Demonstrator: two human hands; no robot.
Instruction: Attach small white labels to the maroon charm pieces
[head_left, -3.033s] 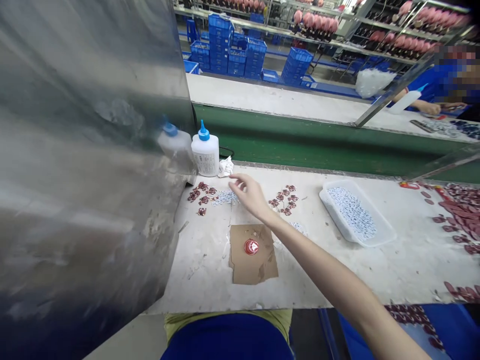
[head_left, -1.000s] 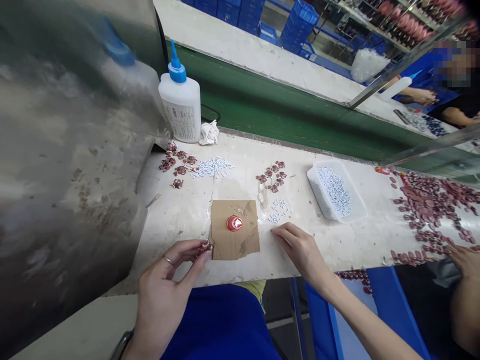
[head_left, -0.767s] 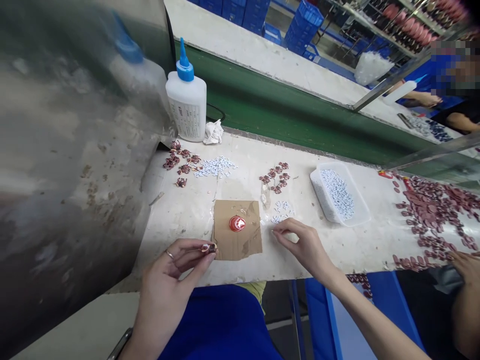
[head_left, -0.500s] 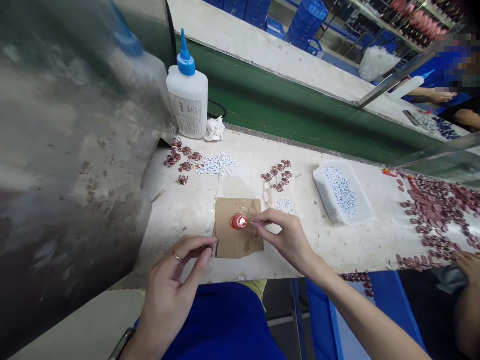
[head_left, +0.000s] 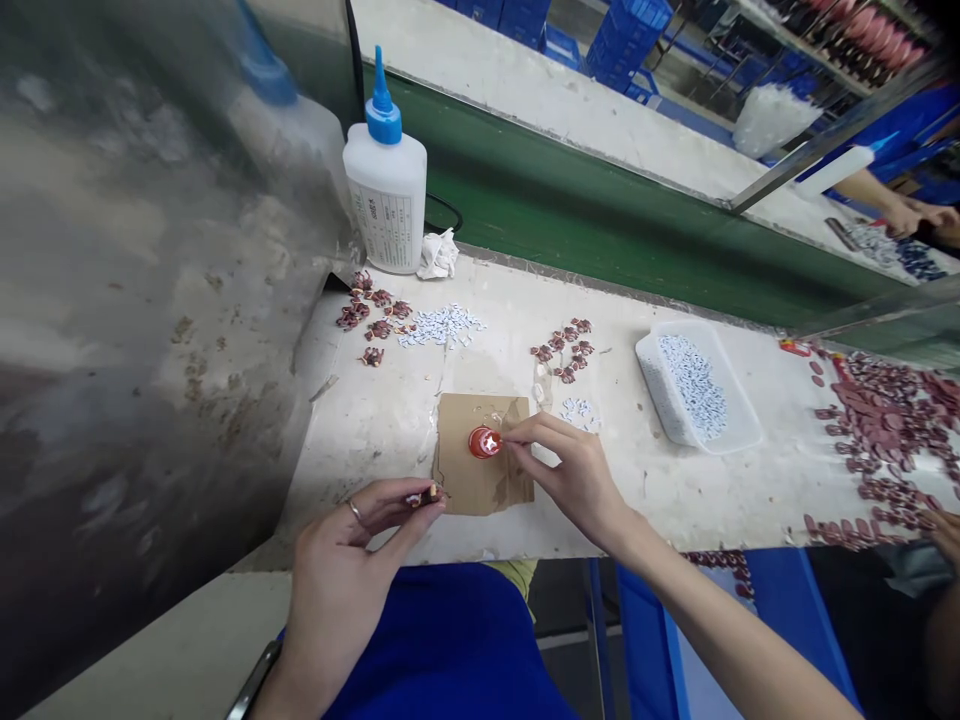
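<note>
We hold one brown piece [head_left: 426, 496] in the thumb and fingers of our left hand [head_left: 349, 555], closed on it beside the left edge of a single cardboard sheet [head_left: 465, 485] near the front edge of the bench [head_left: 622, 500]. Our right hand [head_left: 577, 475] has its thumb and forefinger drawn close together at the right rim of one red cap [head_left: 484, 442], which sits on the cardboard; whether they grip something tiny, we cannot tell. Toward the far left corner we count one upright white bottle [head_left: 386, 205] with a blue nozzle, its label printed in characters too small for us to read, and one crumpled tissue [head_left: 438, 255] just beside it.

We see two brown clusters of about seven pieces each, a left group [head_left: 371, 325] and a right group [head_left: 568, 350], two heaps of white chips [head_left: 442, 326], too many to count, and one clear tub [head_left: 741, 425] of similar chips toward the far edge. More brown parts [head_left: 877, 425] crowd the bench at right. Across the green panel [head_left: 525, 215], we see a second bottle [head_left: 836, 170] near a co-worker's hands [head_left: 911, 215].
</note>
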